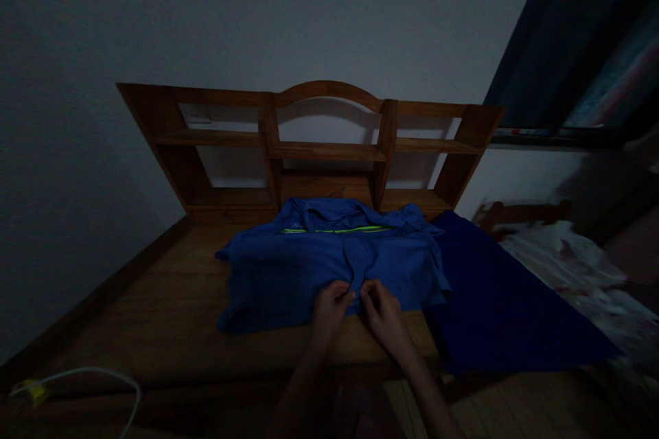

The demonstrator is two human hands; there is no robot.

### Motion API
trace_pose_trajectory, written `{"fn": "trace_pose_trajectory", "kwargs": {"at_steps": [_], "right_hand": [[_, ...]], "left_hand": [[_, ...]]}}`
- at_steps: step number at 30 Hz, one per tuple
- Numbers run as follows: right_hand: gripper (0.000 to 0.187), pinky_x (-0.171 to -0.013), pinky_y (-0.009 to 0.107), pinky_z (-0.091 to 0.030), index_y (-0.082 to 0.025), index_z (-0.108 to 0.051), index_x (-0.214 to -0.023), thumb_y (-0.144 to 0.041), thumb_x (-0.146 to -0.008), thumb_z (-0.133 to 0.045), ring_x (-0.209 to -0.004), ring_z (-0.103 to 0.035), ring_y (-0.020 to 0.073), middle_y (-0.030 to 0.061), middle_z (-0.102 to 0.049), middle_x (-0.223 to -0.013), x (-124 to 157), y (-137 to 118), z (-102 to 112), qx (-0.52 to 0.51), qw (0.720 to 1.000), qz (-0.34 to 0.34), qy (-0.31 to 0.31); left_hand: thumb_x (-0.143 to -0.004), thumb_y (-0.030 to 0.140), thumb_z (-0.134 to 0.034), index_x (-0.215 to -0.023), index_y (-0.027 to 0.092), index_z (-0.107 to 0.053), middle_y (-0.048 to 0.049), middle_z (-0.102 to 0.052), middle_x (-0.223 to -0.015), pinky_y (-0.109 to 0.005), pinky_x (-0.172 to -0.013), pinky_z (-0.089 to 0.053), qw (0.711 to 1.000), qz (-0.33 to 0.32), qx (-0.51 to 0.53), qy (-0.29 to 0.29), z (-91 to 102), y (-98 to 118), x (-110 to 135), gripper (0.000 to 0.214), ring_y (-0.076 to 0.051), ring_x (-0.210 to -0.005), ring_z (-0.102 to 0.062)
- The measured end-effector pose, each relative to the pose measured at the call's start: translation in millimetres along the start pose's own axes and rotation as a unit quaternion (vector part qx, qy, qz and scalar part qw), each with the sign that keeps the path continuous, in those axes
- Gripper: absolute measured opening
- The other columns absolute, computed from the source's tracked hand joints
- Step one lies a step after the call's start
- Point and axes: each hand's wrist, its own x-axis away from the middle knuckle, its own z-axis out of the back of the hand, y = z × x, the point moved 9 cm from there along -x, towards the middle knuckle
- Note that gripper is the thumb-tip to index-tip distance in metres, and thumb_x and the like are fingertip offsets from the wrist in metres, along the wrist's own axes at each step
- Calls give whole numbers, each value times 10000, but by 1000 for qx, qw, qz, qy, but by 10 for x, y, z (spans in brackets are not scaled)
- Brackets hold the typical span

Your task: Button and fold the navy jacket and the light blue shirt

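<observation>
A blue jacket with a thin yellow-green stripe and some pale lettering lies spread on the wooden desk, its creased upper part toward the shelf. At its near edge, close to the middle, my left hand pinches the cloth beside the front strip. Just to the right, my right hand has its thumb and fingers drawn together on the same strip. A small gap of blue cloth separates the two hands. The dim light hides exactly what lies between the fingertips.
A wooden shelf unit stands at the desk's back against the wall. Dark blue cloth hangs over the right side. A white cable curves at the lower left. Pale plastic bags lie at the far right.
</observation>
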Motion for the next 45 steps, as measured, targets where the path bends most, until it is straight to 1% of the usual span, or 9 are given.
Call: {"fn": "trace_pose_trajectory", "kwargs": {"at_steps": [11, 17, 24, 28, 31, 34, 36, 40, 45], "right_hand": [[137, -740, 264, -404, -199, -485, -917, -284, -943, -382, -799, -563, 156, 19, -573, -847, 17, -6, 1, 2, 1000, -2, 0], [140, -755, 261, -419, -208, -431, -1041, -292, -937, -388, -835, -572, 155, 26, -567, -924, 18, -20, 49, -22, 999, -13, 25], [122, -702, 257, -418, -204, -438, -939, -319, -931, -401, -758, -566, 150, 14, -560, -840, 36, -33, 39, -11, 999, -10, 35], [134, -746, 274, -432, -201, -460, -924, -326, -921, -411, -806, -567, 160, 30, -574, -864, -6, -70, 264, 6, 995, -10, 95], [151, -783, 294, -446, -201, -482, -968, -325, -904, -425, -896, -565, 180, 57, -579, -967, -37, -38, 759, 55, 987, -11, 154], [261, -848, 336, -451, -210, -466, -1104, -301, -860, -456, -1003, -543, 208, 75, -551, -1106, 20, 91, 1415, 128, 972, -6, 197], [380, -931, 391, -419, -220, -437, -1199, -294, -828, -465, -1100, -498, 236, 84, -507, -1204, 85, 235, 1721, 184, 968, 0, 169], [582, -1052, 444, -312, -256, -320, -1356, -302, -801, -489, -1261, -361, 254, 74, -376, -1364, 215, 567, 1771, 252, 967, 23, -3], [531, -1014, 378, -375, -273, -318, -1377, -288, -856, -420, -1209, -440, 215, 72, -412, -1337, 181, 808, 1574, 259, 963, 12, -67]], "left_hand": [[-782, 313, -568, -844, 132, -616, -82, -674, -859, -288, -745, -495, 1000, -24, -16, -9, -23, -33, -5, 197, -191, -808, -633], [-862, 420, -445, -955, 159, -561, -68, -628, -913, -267, -663, -508, 998, -28, -27, 40, 35, 5, 36, 301, -178, -788, -630], [-894, 445, -350, -944, 178, -556, -44, -608, -899, -280, -695, -501, 998, -17, -34, 47, 41, -1, 68, 340, -167, -754, -634], [-894, 439, -330, -953, 182, -555, -50, -621, -885, -282, -652, -506, 996, -18, -47, 73, 114, 97, 127, 347, -177, -756, -633], [-886, 420, -375, -978, 196, -556, -54, -636, -935, -313, -746, -503, 980, -46, -138, 137, 504, 352, 252, 302, -190, -851, -624], [-853, 427, -455, -1026, 219, -557, -53, -613, -1054, -363, -870, -465, 935, -87, -272, 211, 1209, 637, 450, 289, -211, -959, -594], [-809, 453, -520, -1079, 238, -550, -51, -592, -1111, -411, -934, -425, 899, -85, -361, 234, 1734, 679, 572, 346, -243, -1053, -552], [-700, 467, -629, -1145, 261, -545, -47, -543, -1229, -453, -986, -383, 869, -76, -471, 130, 2365, 367, 670, 497, -286, -1152, -482], [-746, 338, -535, -1120, 222, -552, -65, -577, -1171, -426, -959, -401, 866, -41, -481, 131, 2538, 87, 669, 392, -274, -1113, -515]]}}
